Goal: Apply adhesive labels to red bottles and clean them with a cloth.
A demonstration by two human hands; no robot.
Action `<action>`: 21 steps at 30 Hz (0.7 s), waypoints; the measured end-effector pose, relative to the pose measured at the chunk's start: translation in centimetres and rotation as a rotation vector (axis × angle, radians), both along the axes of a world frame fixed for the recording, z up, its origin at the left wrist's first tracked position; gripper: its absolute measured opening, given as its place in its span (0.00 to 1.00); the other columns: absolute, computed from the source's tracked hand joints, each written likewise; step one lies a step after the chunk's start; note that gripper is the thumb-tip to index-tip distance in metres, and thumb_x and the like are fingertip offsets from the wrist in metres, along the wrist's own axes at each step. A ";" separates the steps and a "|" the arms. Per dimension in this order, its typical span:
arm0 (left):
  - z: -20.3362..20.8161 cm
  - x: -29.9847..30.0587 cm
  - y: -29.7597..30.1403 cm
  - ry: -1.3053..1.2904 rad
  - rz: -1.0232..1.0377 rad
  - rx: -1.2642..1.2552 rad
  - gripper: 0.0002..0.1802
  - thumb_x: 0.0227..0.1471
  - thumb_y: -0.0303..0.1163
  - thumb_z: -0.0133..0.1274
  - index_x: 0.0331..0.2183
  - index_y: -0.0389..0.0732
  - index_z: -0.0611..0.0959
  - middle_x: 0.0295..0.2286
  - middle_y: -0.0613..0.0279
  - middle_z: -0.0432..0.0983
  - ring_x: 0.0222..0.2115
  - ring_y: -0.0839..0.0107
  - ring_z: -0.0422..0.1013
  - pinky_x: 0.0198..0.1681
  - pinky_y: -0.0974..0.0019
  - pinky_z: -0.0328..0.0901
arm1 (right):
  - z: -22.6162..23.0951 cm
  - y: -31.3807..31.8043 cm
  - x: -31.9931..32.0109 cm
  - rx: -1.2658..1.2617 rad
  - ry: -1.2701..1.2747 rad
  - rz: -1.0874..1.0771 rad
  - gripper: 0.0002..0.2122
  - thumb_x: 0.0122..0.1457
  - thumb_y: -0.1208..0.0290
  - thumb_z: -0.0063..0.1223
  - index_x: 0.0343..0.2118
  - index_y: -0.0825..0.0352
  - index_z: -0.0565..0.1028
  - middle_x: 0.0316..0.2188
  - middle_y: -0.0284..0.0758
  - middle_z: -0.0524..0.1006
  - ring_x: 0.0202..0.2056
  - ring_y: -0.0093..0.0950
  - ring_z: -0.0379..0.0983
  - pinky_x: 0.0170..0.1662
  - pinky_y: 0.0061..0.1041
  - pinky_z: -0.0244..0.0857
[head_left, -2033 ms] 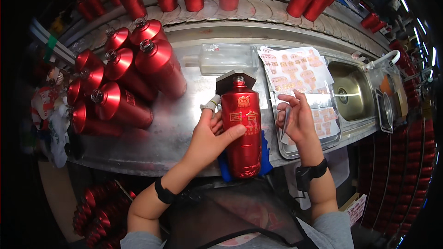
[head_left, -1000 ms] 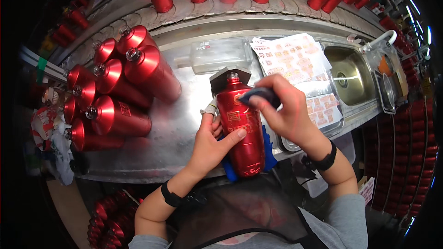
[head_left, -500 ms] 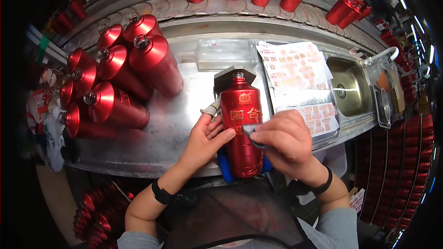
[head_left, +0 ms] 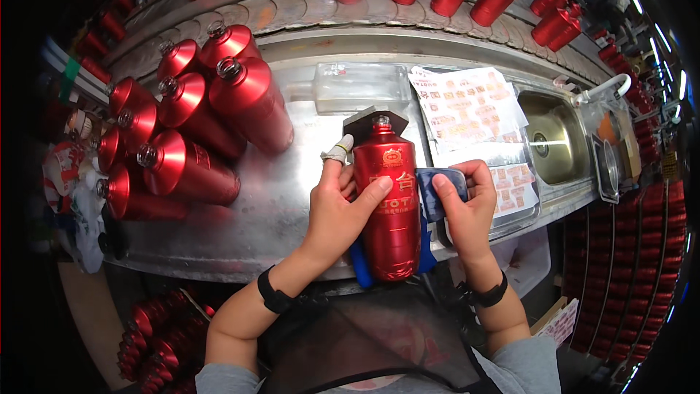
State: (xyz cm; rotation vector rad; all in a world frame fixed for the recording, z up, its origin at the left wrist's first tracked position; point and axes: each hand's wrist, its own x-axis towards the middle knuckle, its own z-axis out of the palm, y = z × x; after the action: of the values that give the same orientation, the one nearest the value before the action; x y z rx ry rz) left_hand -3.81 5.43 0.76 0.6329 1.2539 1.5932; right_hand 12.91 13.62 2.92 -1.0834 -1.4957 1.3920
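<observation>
Red metal bottle [head_left: 386, 204] lies neck-away on the steel table [head_left: 284, 197], over a blue pad, left hand [head_left: 337, 208] wrapped round its side. Right hand [head_left: 467, 208] is closed on a dark blue cloth [head_left: 437, 188] pressed beside the bottle's front label. Step looks like smoothing the label; next move likely calls for an even stroke with the bottle held firm.
</observation>
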 end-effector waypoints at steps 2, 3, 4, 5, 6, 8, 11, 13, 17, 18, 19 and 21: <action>0.1 0.1 0.2 -0.050 0.001 0.002 0.44 0.53 0.29 0.60 0.61 0.28 0.52 0.50 0.44 0.69 0.49 0.67 0.69 0.52 0.67 0.65 | -1.9 1.0 1.2 -0.061 -0.035 -0.029 0.09 0.55 0.78 0.59 0.33 0.68 0.69 0.28 0.30 0.75 0.28 0.13 0.68 0.31 0.13 0.63; 0.2 0.2 0.1 -0.080 0.015 -0.010 0.41 0.54 0.30 0.58 0.60 0.28 0.53 0.50 0.44 0.69 0.48 0.68 0.69 0.52 0.68 0.65 | -1.8 1.0 1.2 -0.064 -0.032 -0.028 0.09 0.55 0.78 0.59 0.33 0.68 0.69 0.28 0.30 0.75 0.28 0.13 0.68 0.31 0.13 0.63; 0.2 0.3 0.1 -0.110 0.030 -0.023 0.39 0.55 0.30 0.57 0.60 0.27 0.54 0.50 0.45 0.69 0.48 0.69 0.69 0.51 0.69 0.66 | -1.3 0.9 1.0 -0.038 -0.006 -0.029 0.09 0.55 0.78 0.59 0.34 0.68 0.69 0.28 0.30 0.74 0.28 0.13 0.68 0.31 0.13 0.63; 0.1 0.2 0.2 -0.107 0.033 -0.027 0.39 0.55 0.30 0.57 0.60 0.27 0.54 0.50 0.45 0.69 0.48 0.69 0.69 0.51 0.69 0.66 | -0.6 0.8 0.8 -0.012 0.020 -0.030 0.09 0.55 0.78 0.59 0.34 0.68 0.69 0.28 0.30 0.74 0.28 0.13 0.68 0.31 0.13 0.63; -0.3 0.0 0.2 -0.113 0.030 -0.030 0.38 0.56 0.31 0.56 0.60 0.29 0.55 0.50 0.45 0.69 0.48 0.70 0.69 0.51 0.70 0.66 | 0.2 0.1 0.6 0.009 0.041 -0.038 0.09 0.55 0.78 0.59 0.34 0.68 0.69 0.28 0.29 0.74 0.28 0.13 0.68 0.31 0.13 0.63; -0.7 -0.2 -0.1 -0.113 0.018 -0.034 0.36 0.57 0.32 0.55 0.60 0.30 0.56 0.51 0.46 0.69 0.48 0.72 0.69 0.50 0.71 0.65 | 1.6 -1.0 -0.9 -0.058 0.112 0.100 0.09 0.56 0.77 0.60 0.35 0.68 0.69 0.28 0.28 0.73 0.29 0.12 0.67 0.31 0.13 0.63; -0.8 -0.1 -0.7 -0.094 0.038 -0.009 0.35 0.59 0.33 0.53 0.61 0.31 0.58 0.52 0.45 0.69 0.49 0.71 0.69 0.51 0.69 0.64 | -1.0 0.5 -0.1 -0.015 0.020 0.006 0.09 0.56 0.76 0.59 0.35 0.67 0.69 0.29 0.28 0.73 0.29 0.12 0.68 0.31 0.12 0.63; -1.2 -0.2 -2.0 0.410 0.107 0.044 0.31 0.58 0.40 0.52 0.58 0.37 0.67 0.55 0.39 0.63 0.51 0.61 0.68 0.53 0.63 0.62 | -2.3 2.1 1.1 -0.074 -0.019 -0.050 0.10 0.56 0.76 0.60 0.35 0.67 0.68 0.29 0.28 0.73 0.30 0.13 0.68 0.32 0.13 0.64; -0.9 -1.2 -3.2 1.161 -0.102 0.202 0.28 0.56 0.56 0.48 0.49 0.46 0.81 0.60 0.31 0.50 0.52 0.41 0.63 0.55 0.52 0.58 | -0.4 -0.1 0.3 -0.091 0.155 0.065 0.09 0.55 0.78 0.59 0.35 0.68 0.68 0.29 0.29 0.74 0.30 0.13 0.69 0.32 0.13 0.64; -1.1 -1.2 -3.0 1.166 -0.122 0.213 0.28 0.56 0.56 0.48 0.49 0.46 0.81 0.60 0.31 0.50 0.52 0.41 0.63 0.55 0.52 0.58 | -1.3 0.2 0.3 -0.038 0.083 0.059 0.10 0.56 0.78 0.59 0.36 0.68 0.68 0.29 0.29 0.74 0.30 0.13 0.69 0.34 0.12 0.64; -1.5 -1.6 -3.1 1.142 -0.100 0.185 0.29 0.56 0.56 0.48 0.50 0.46 0.80 0.60 0.31 0.50 0.51 0.41 0.64 0.55 0.52 0.58 | -2.1 1.0 0.5 -0.051 0.056 0.007 0.09 0.56 0.78 0.58 0.35 0.68 0.68 0.29 0.29 0.74 0.31 0.13 0.69 0.34 0.13 0.64; -1.7 -1.5 -3.5 1.079 -0.086 0.141 0.30 0.57 0.57 0.46 0.51 0.46 0.79 0.60 0.31 0.51 0.49 0.41 0.65 0.54 0.51 0.58 | -3.1 1.7 1.4 -0.067 0.041 -0.057 0.08 0.57 0.79 0.57 0.35 0.68 0.68 0.29 0.29 0.74 0.31 0.13 0.69 0.34 0.13 0.64</action>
State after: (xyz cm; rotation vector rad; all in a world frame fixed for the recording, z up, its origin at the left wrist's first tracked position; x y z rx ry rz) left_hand -5.26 1.94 -0.89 1.7488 1.8161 1.2585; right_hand 14.34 15.33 -0.18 -1.1236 -1.3878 1.4251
